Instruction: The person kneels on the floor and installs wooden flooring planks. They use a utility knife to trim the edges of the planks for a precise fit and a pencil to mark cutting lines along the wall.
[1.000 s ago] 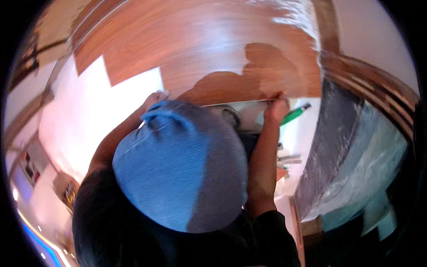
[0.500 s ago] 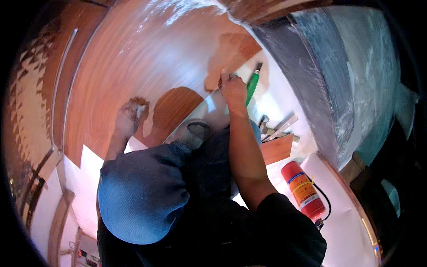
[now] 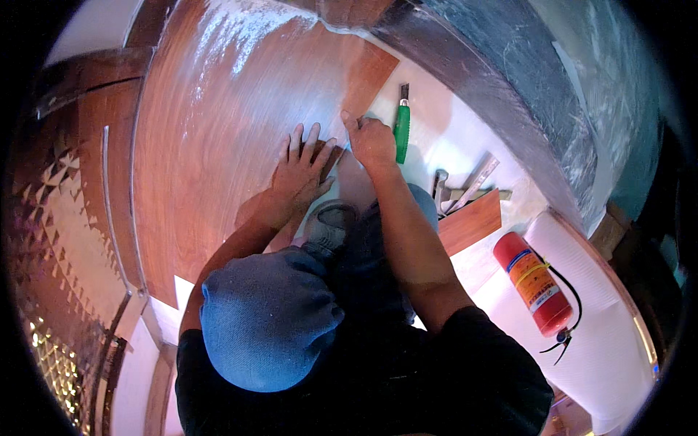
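My left hand (image 3: 299, 171) lies flat with spread fingers on the reddish-brown wood-look flooring (image 3: 218, 160), close to its near right edge. Just right of it, my right hand (image 3: 372, 143) is closed at that same edge, one digit stretched forward over the wood and the other fingers curled under. Whatever those curled fingers hold, if anything, is hidden. Beside the right hand, a green utility knife (image 3: 402, 131) rests on the white underlay (image 3: 432, 120), its blade end pointing away from me. My shoe (image 3: 333, 220) is on the floor behind the left hand.
Right of my knee lie a hammer (image 3: 440, 183), a metal ruler (image 3: 478, 180) and a short wood offcut (image 3: 472, 221). A red fire extinguisher (image 3: 534, 283) lies farther right on white sheeting (image 3: 603, 312). Whitish dust (image 3: 243, 33) covers the far flooring. A dark grey surface (image 3: 502, 87) bounds the right.
My left hand has moved right and forward across the flooring, now flat near my right hand. The right hand stays closed at the edge. The view has shifted.
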Available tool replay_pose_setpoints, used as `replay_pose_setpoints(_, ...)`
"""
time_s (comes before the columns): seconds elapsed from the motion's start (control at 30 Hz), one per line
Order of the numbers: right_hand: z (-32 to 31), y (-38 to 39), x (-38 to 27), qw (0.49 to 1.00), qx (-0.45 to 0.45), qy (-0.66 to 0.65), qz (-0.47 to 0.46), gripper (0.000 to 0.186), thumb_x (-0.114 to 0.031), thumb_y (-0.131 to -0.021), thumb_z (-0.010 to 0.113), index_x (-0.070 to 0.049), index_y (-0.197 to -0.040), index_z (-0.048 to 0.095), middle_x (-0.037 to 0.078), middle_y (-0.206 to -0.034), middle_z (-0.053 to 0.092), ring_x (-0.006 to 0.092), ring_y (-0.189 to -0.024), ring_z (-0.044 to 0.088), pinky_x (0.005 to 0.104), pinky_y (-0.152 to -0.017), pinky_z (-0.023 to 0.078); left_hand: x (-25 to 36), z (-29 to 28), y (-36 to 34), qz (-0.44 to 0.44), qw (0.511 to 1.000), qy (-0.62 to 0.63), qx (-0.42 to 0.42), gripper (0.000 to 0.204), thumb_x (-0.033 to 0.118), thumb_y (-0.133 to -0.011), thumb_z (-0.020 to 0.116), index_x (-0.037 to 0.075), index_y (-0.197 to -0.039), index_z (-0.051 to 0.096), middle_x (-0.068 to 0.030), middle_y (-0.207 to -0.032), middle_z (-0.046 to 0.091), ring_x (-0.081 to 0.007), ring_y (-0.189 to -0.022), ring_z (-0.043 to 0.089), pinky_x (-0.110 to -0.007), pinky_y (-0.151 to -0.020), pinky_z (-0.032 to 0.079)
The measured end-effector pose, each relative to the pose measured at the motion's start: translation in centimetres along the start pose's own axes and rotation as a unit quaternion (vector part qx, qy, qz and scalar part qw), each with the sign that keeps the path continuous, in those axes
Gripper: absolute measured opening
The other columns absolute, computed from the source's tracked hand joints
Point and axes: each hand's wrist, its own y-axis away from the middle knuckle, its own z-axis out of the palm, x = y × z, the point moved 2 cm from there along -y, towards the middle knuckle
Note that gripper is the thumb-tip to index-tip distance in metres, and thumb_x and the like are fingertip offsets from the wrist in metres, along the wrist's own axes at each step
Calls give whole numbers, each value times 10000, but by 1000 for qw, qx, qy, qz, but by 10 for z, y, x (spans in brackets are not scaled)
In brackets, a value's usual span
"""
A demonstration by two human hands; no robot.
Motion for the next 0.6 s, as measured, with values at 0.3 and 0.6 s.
replay_pose_setpoints(0.3,-76,0,18,974,223,-45,-14,313,-205,-955,606,-29,-1208,659,203,-1096,691,409,-1049,669,522,-929,533,3,-29,12,-27,992,104,59,1008,346,-714,859,110,-1569,380,-241,-1652,277,-470,-1514,271,-581,-1222,287)
replay_pose_setpoints(0.6,-77,-74,18,953,165,192,-165,321,-168,-880,604,-37,-1149,720,169,-1250,657,352,-1287,526,555,-1103,376,0,-47,17,0,988,93,126,979,281,-716,862,42,-1543,396,-250,-1528,469,-444,-1401,462,-546,-1161,388)
